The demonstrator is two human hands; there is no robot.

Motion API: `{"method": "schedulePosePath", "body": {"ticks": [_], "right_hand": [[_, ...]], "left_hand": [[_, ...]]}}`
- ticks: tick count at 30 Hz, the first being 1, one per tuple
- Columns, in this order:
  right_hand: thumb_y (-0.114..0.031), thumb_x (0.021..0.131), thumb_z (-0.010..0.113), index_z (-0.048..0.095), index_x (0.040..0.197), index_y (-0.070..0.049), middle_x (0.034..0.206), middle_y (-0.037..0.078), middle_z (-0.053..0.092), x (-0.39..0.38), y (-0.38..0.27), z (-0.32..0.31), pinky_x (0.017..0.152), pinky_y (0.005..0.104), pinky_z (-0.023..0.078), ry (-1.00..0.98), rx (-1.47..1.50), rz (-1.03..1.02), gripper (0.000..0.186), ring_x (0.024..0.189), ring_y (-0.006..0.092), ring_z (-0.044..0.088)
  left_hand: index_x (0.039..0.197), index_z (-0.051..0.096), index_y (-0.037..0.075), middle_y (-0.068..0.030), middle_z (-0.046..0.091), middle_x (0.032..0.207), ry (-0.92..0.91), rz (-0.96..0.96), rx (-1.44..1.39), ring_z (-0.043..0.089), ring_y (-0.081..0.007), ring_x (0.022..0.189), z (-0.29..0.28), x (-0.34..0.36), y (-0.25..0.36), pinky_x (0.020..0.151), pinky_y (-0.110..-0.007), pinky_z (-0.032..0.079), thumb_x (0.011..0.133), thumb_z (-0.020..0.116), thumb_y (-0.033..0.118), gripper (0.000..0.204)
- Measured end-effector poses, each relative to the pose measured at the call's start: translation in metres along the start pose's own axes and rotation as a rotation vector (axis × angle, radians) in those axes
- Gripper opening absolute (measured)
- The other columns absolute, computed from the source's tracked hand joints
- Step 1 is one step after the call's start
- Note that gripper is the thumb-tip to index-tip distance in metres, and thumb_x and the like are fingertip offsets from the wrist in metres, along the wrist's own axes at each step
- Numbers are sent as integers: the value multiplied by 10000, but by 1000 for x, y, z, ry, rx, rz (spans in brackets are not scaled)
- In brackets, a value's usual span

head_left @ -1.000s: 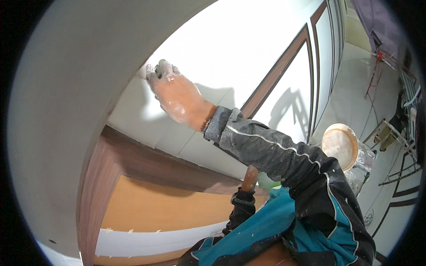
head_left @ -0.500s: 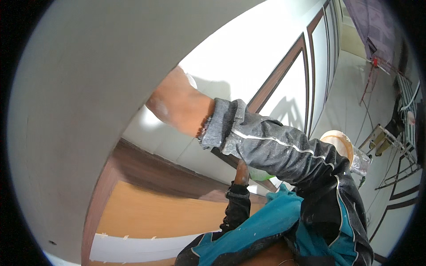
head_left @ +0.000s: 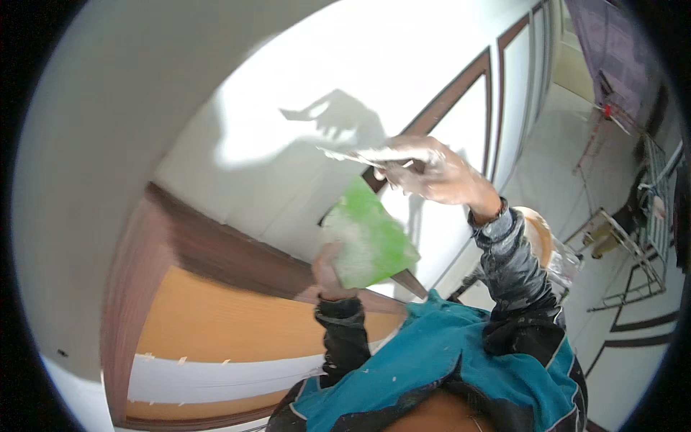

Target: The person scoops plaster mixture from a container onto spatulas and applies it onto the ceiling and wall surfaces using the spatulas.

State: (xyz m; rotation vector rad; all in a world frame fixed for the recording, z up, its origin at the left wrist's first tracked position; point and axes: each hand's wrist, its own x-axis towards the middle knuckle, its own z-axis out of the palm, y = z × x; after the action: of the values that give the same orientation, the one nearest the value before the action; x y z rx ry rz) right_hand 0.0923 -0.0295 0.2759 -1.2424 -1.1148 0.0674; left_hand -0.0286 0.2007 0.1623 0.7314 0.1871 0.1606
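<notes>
White wall (head_left: 410, 54) spreads across the far middle, the dark shadow (head_left: 356, 119) of a hand and tool falling on it. To its near left runs a brown wooden frame (head_left: 223, 252), bordering an orange panel (head_left: 216, 320). A teal and black jacket (head_left: 425, 353) fills the near middle. Right of it, a bucket (head_left: 541, 234) is partly hidden by the right sleeve. At centre is a tilted green board (head_left: 381, 234), smeared with whitish paste (head_left: 353, 248). The left hand (head_left: 329, 272) grips its near left side, some fingers hidden. Farther right, the right hand (head_left: 446, 173) has its fingers closed around a thin blade (head_left: 353, 155), paste-coated, pointing left, apart from the board.
</notes>
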Motion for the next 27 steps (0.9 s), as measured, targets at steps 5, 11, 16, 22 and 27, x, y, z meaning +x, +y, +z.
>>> {"method": "schedulePosePath", "body": {"ticks": [5,11,16,22,27], "right_hand": [[118,808,576,628,1248,-42,1073,111,661,-83,6,-19,775,328,515,92,-150,-173,471,880,198,614],[49,754,602,639,1234,-40,1144,161,643,-137,-32,-36,876,450,470,166,-268,-164,490,1026,310,590],[100,764,637,654,1222,-43,1174,170,608,-185,-79,-46,892,383,468,238,-384,27,480,1038,294,585],[89,753,634,652,1238,-79,1154,182,601,-222,-77,-79,892,402,465,307,-500,108,513,1004,327,582],[35,798,633,639,1212,-33,1042,160,631,-247,-67,-93,843,392,508,373,-812,241,419,944,324,612]], "left_hand": [[1044,630,-56,-157,661,1007,-106,-62,205,652,-256,954,34,4,-2,855,-378,534,846,603,107,258],[1101,582,-70,-186,643,1054,-701,638,999,642,-270,991,27,31,-33,876,-373,525,841,560,76,299],[1177,555,-41,-158,623,1076,-392,-282,352,624,-263,969,140,-7,-48,836,-373,519,774,588,216,480],[1265,497,-32,-157,597,1141,-437,-441,282,607,-289,1023,121,41,-64,923,-416,492,760,531,154,539],[1148,559,0,-116,619,1080,-480,-465,69,615,-284,973,125,67,-57,885,-403,508,776,546,138,397]]}}
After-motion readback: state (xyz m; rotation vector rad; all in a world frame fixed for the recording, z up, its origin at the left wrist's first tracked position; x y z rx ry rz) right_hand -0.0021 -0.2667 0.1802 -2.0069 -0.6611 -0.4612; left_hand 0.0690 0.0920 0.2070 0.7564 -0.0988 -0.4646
